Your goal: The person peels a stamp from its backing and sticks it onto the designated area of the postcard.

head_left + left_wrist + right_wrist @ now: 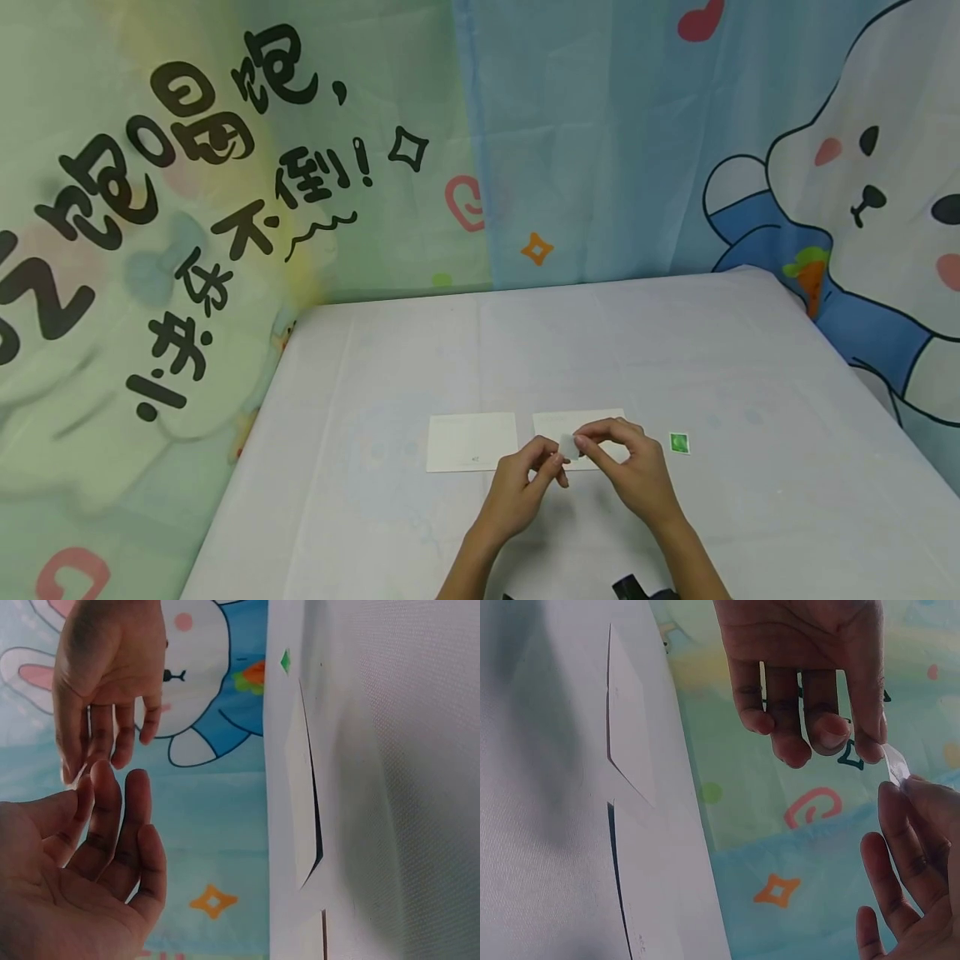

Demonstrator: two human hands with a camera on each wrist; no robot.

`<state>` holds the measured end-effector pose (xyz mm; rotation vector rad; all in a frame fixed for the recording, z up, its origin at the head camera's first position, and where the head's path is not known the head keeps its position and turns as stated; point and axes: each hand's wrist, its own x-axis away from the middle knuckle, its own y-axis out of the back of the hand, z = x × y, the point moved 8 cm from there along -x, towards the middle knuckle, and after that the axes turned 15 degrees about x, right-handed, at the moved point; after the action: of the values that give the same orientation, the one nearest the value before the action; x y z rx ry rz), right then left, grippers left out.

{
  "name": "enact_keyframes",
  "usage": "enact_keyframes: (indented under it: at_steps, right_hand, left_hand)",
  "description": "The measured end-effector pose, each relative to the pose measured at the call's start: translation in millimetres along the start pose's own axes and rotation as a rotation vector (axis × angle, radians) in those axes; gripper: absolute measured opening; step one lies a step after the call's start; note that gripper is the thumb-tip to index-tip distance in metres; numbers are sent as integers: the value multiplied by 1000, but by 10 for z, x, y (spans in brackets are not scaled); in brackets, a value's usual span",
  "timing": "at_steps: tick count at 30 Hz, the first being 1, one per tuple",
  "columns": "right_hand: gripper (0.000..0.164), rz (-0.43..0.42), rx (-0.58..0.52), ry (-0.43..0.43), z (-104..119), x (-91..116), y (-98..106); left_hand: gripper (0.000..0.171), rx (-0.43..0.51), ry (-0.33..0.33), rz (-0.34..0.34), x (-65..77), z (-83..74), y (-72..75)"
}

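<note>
A person's left hand and right hand meet over a white counter, the fingers of each pinching a small pale slip between them. The slip is held up off the surface, in front of the right card, which the right hand partly covers in the head view. From the right wrist, the slip shows edge-on and tilted, its ends at the two hands' fingertips, the left hand's remaining fingers pointing down; from the left wrist, it is hard to make out. The left card, also white, lies just beside the other, a narrow gap between them and a faint mark near its lower edge. A green stamp with a white border lies flat to the right of the right hand. Behind the counter hangs a printed backdrop with black lettering, a cartoon rabbit and an orange star. A black object shows at the frame's bottom edge.
</note>
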<state>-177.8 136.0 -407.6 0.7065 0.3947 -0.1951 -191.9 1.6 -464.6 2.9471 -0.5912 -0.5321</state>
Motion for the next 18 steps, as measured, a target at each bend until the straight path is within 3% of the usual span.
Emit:
enact_keyframes:
  at_steps: [7, 18]
  right_hand:
    - [11, -13, -15, -10, -289, 0, -145]
    - [8, 14, -30, -53, -376, 4, -211]
  left_hand:
    - [11, -8, -22, 0, 1, -63, -2]
    - [19, -64, -75, 15, -5, -64, -20]
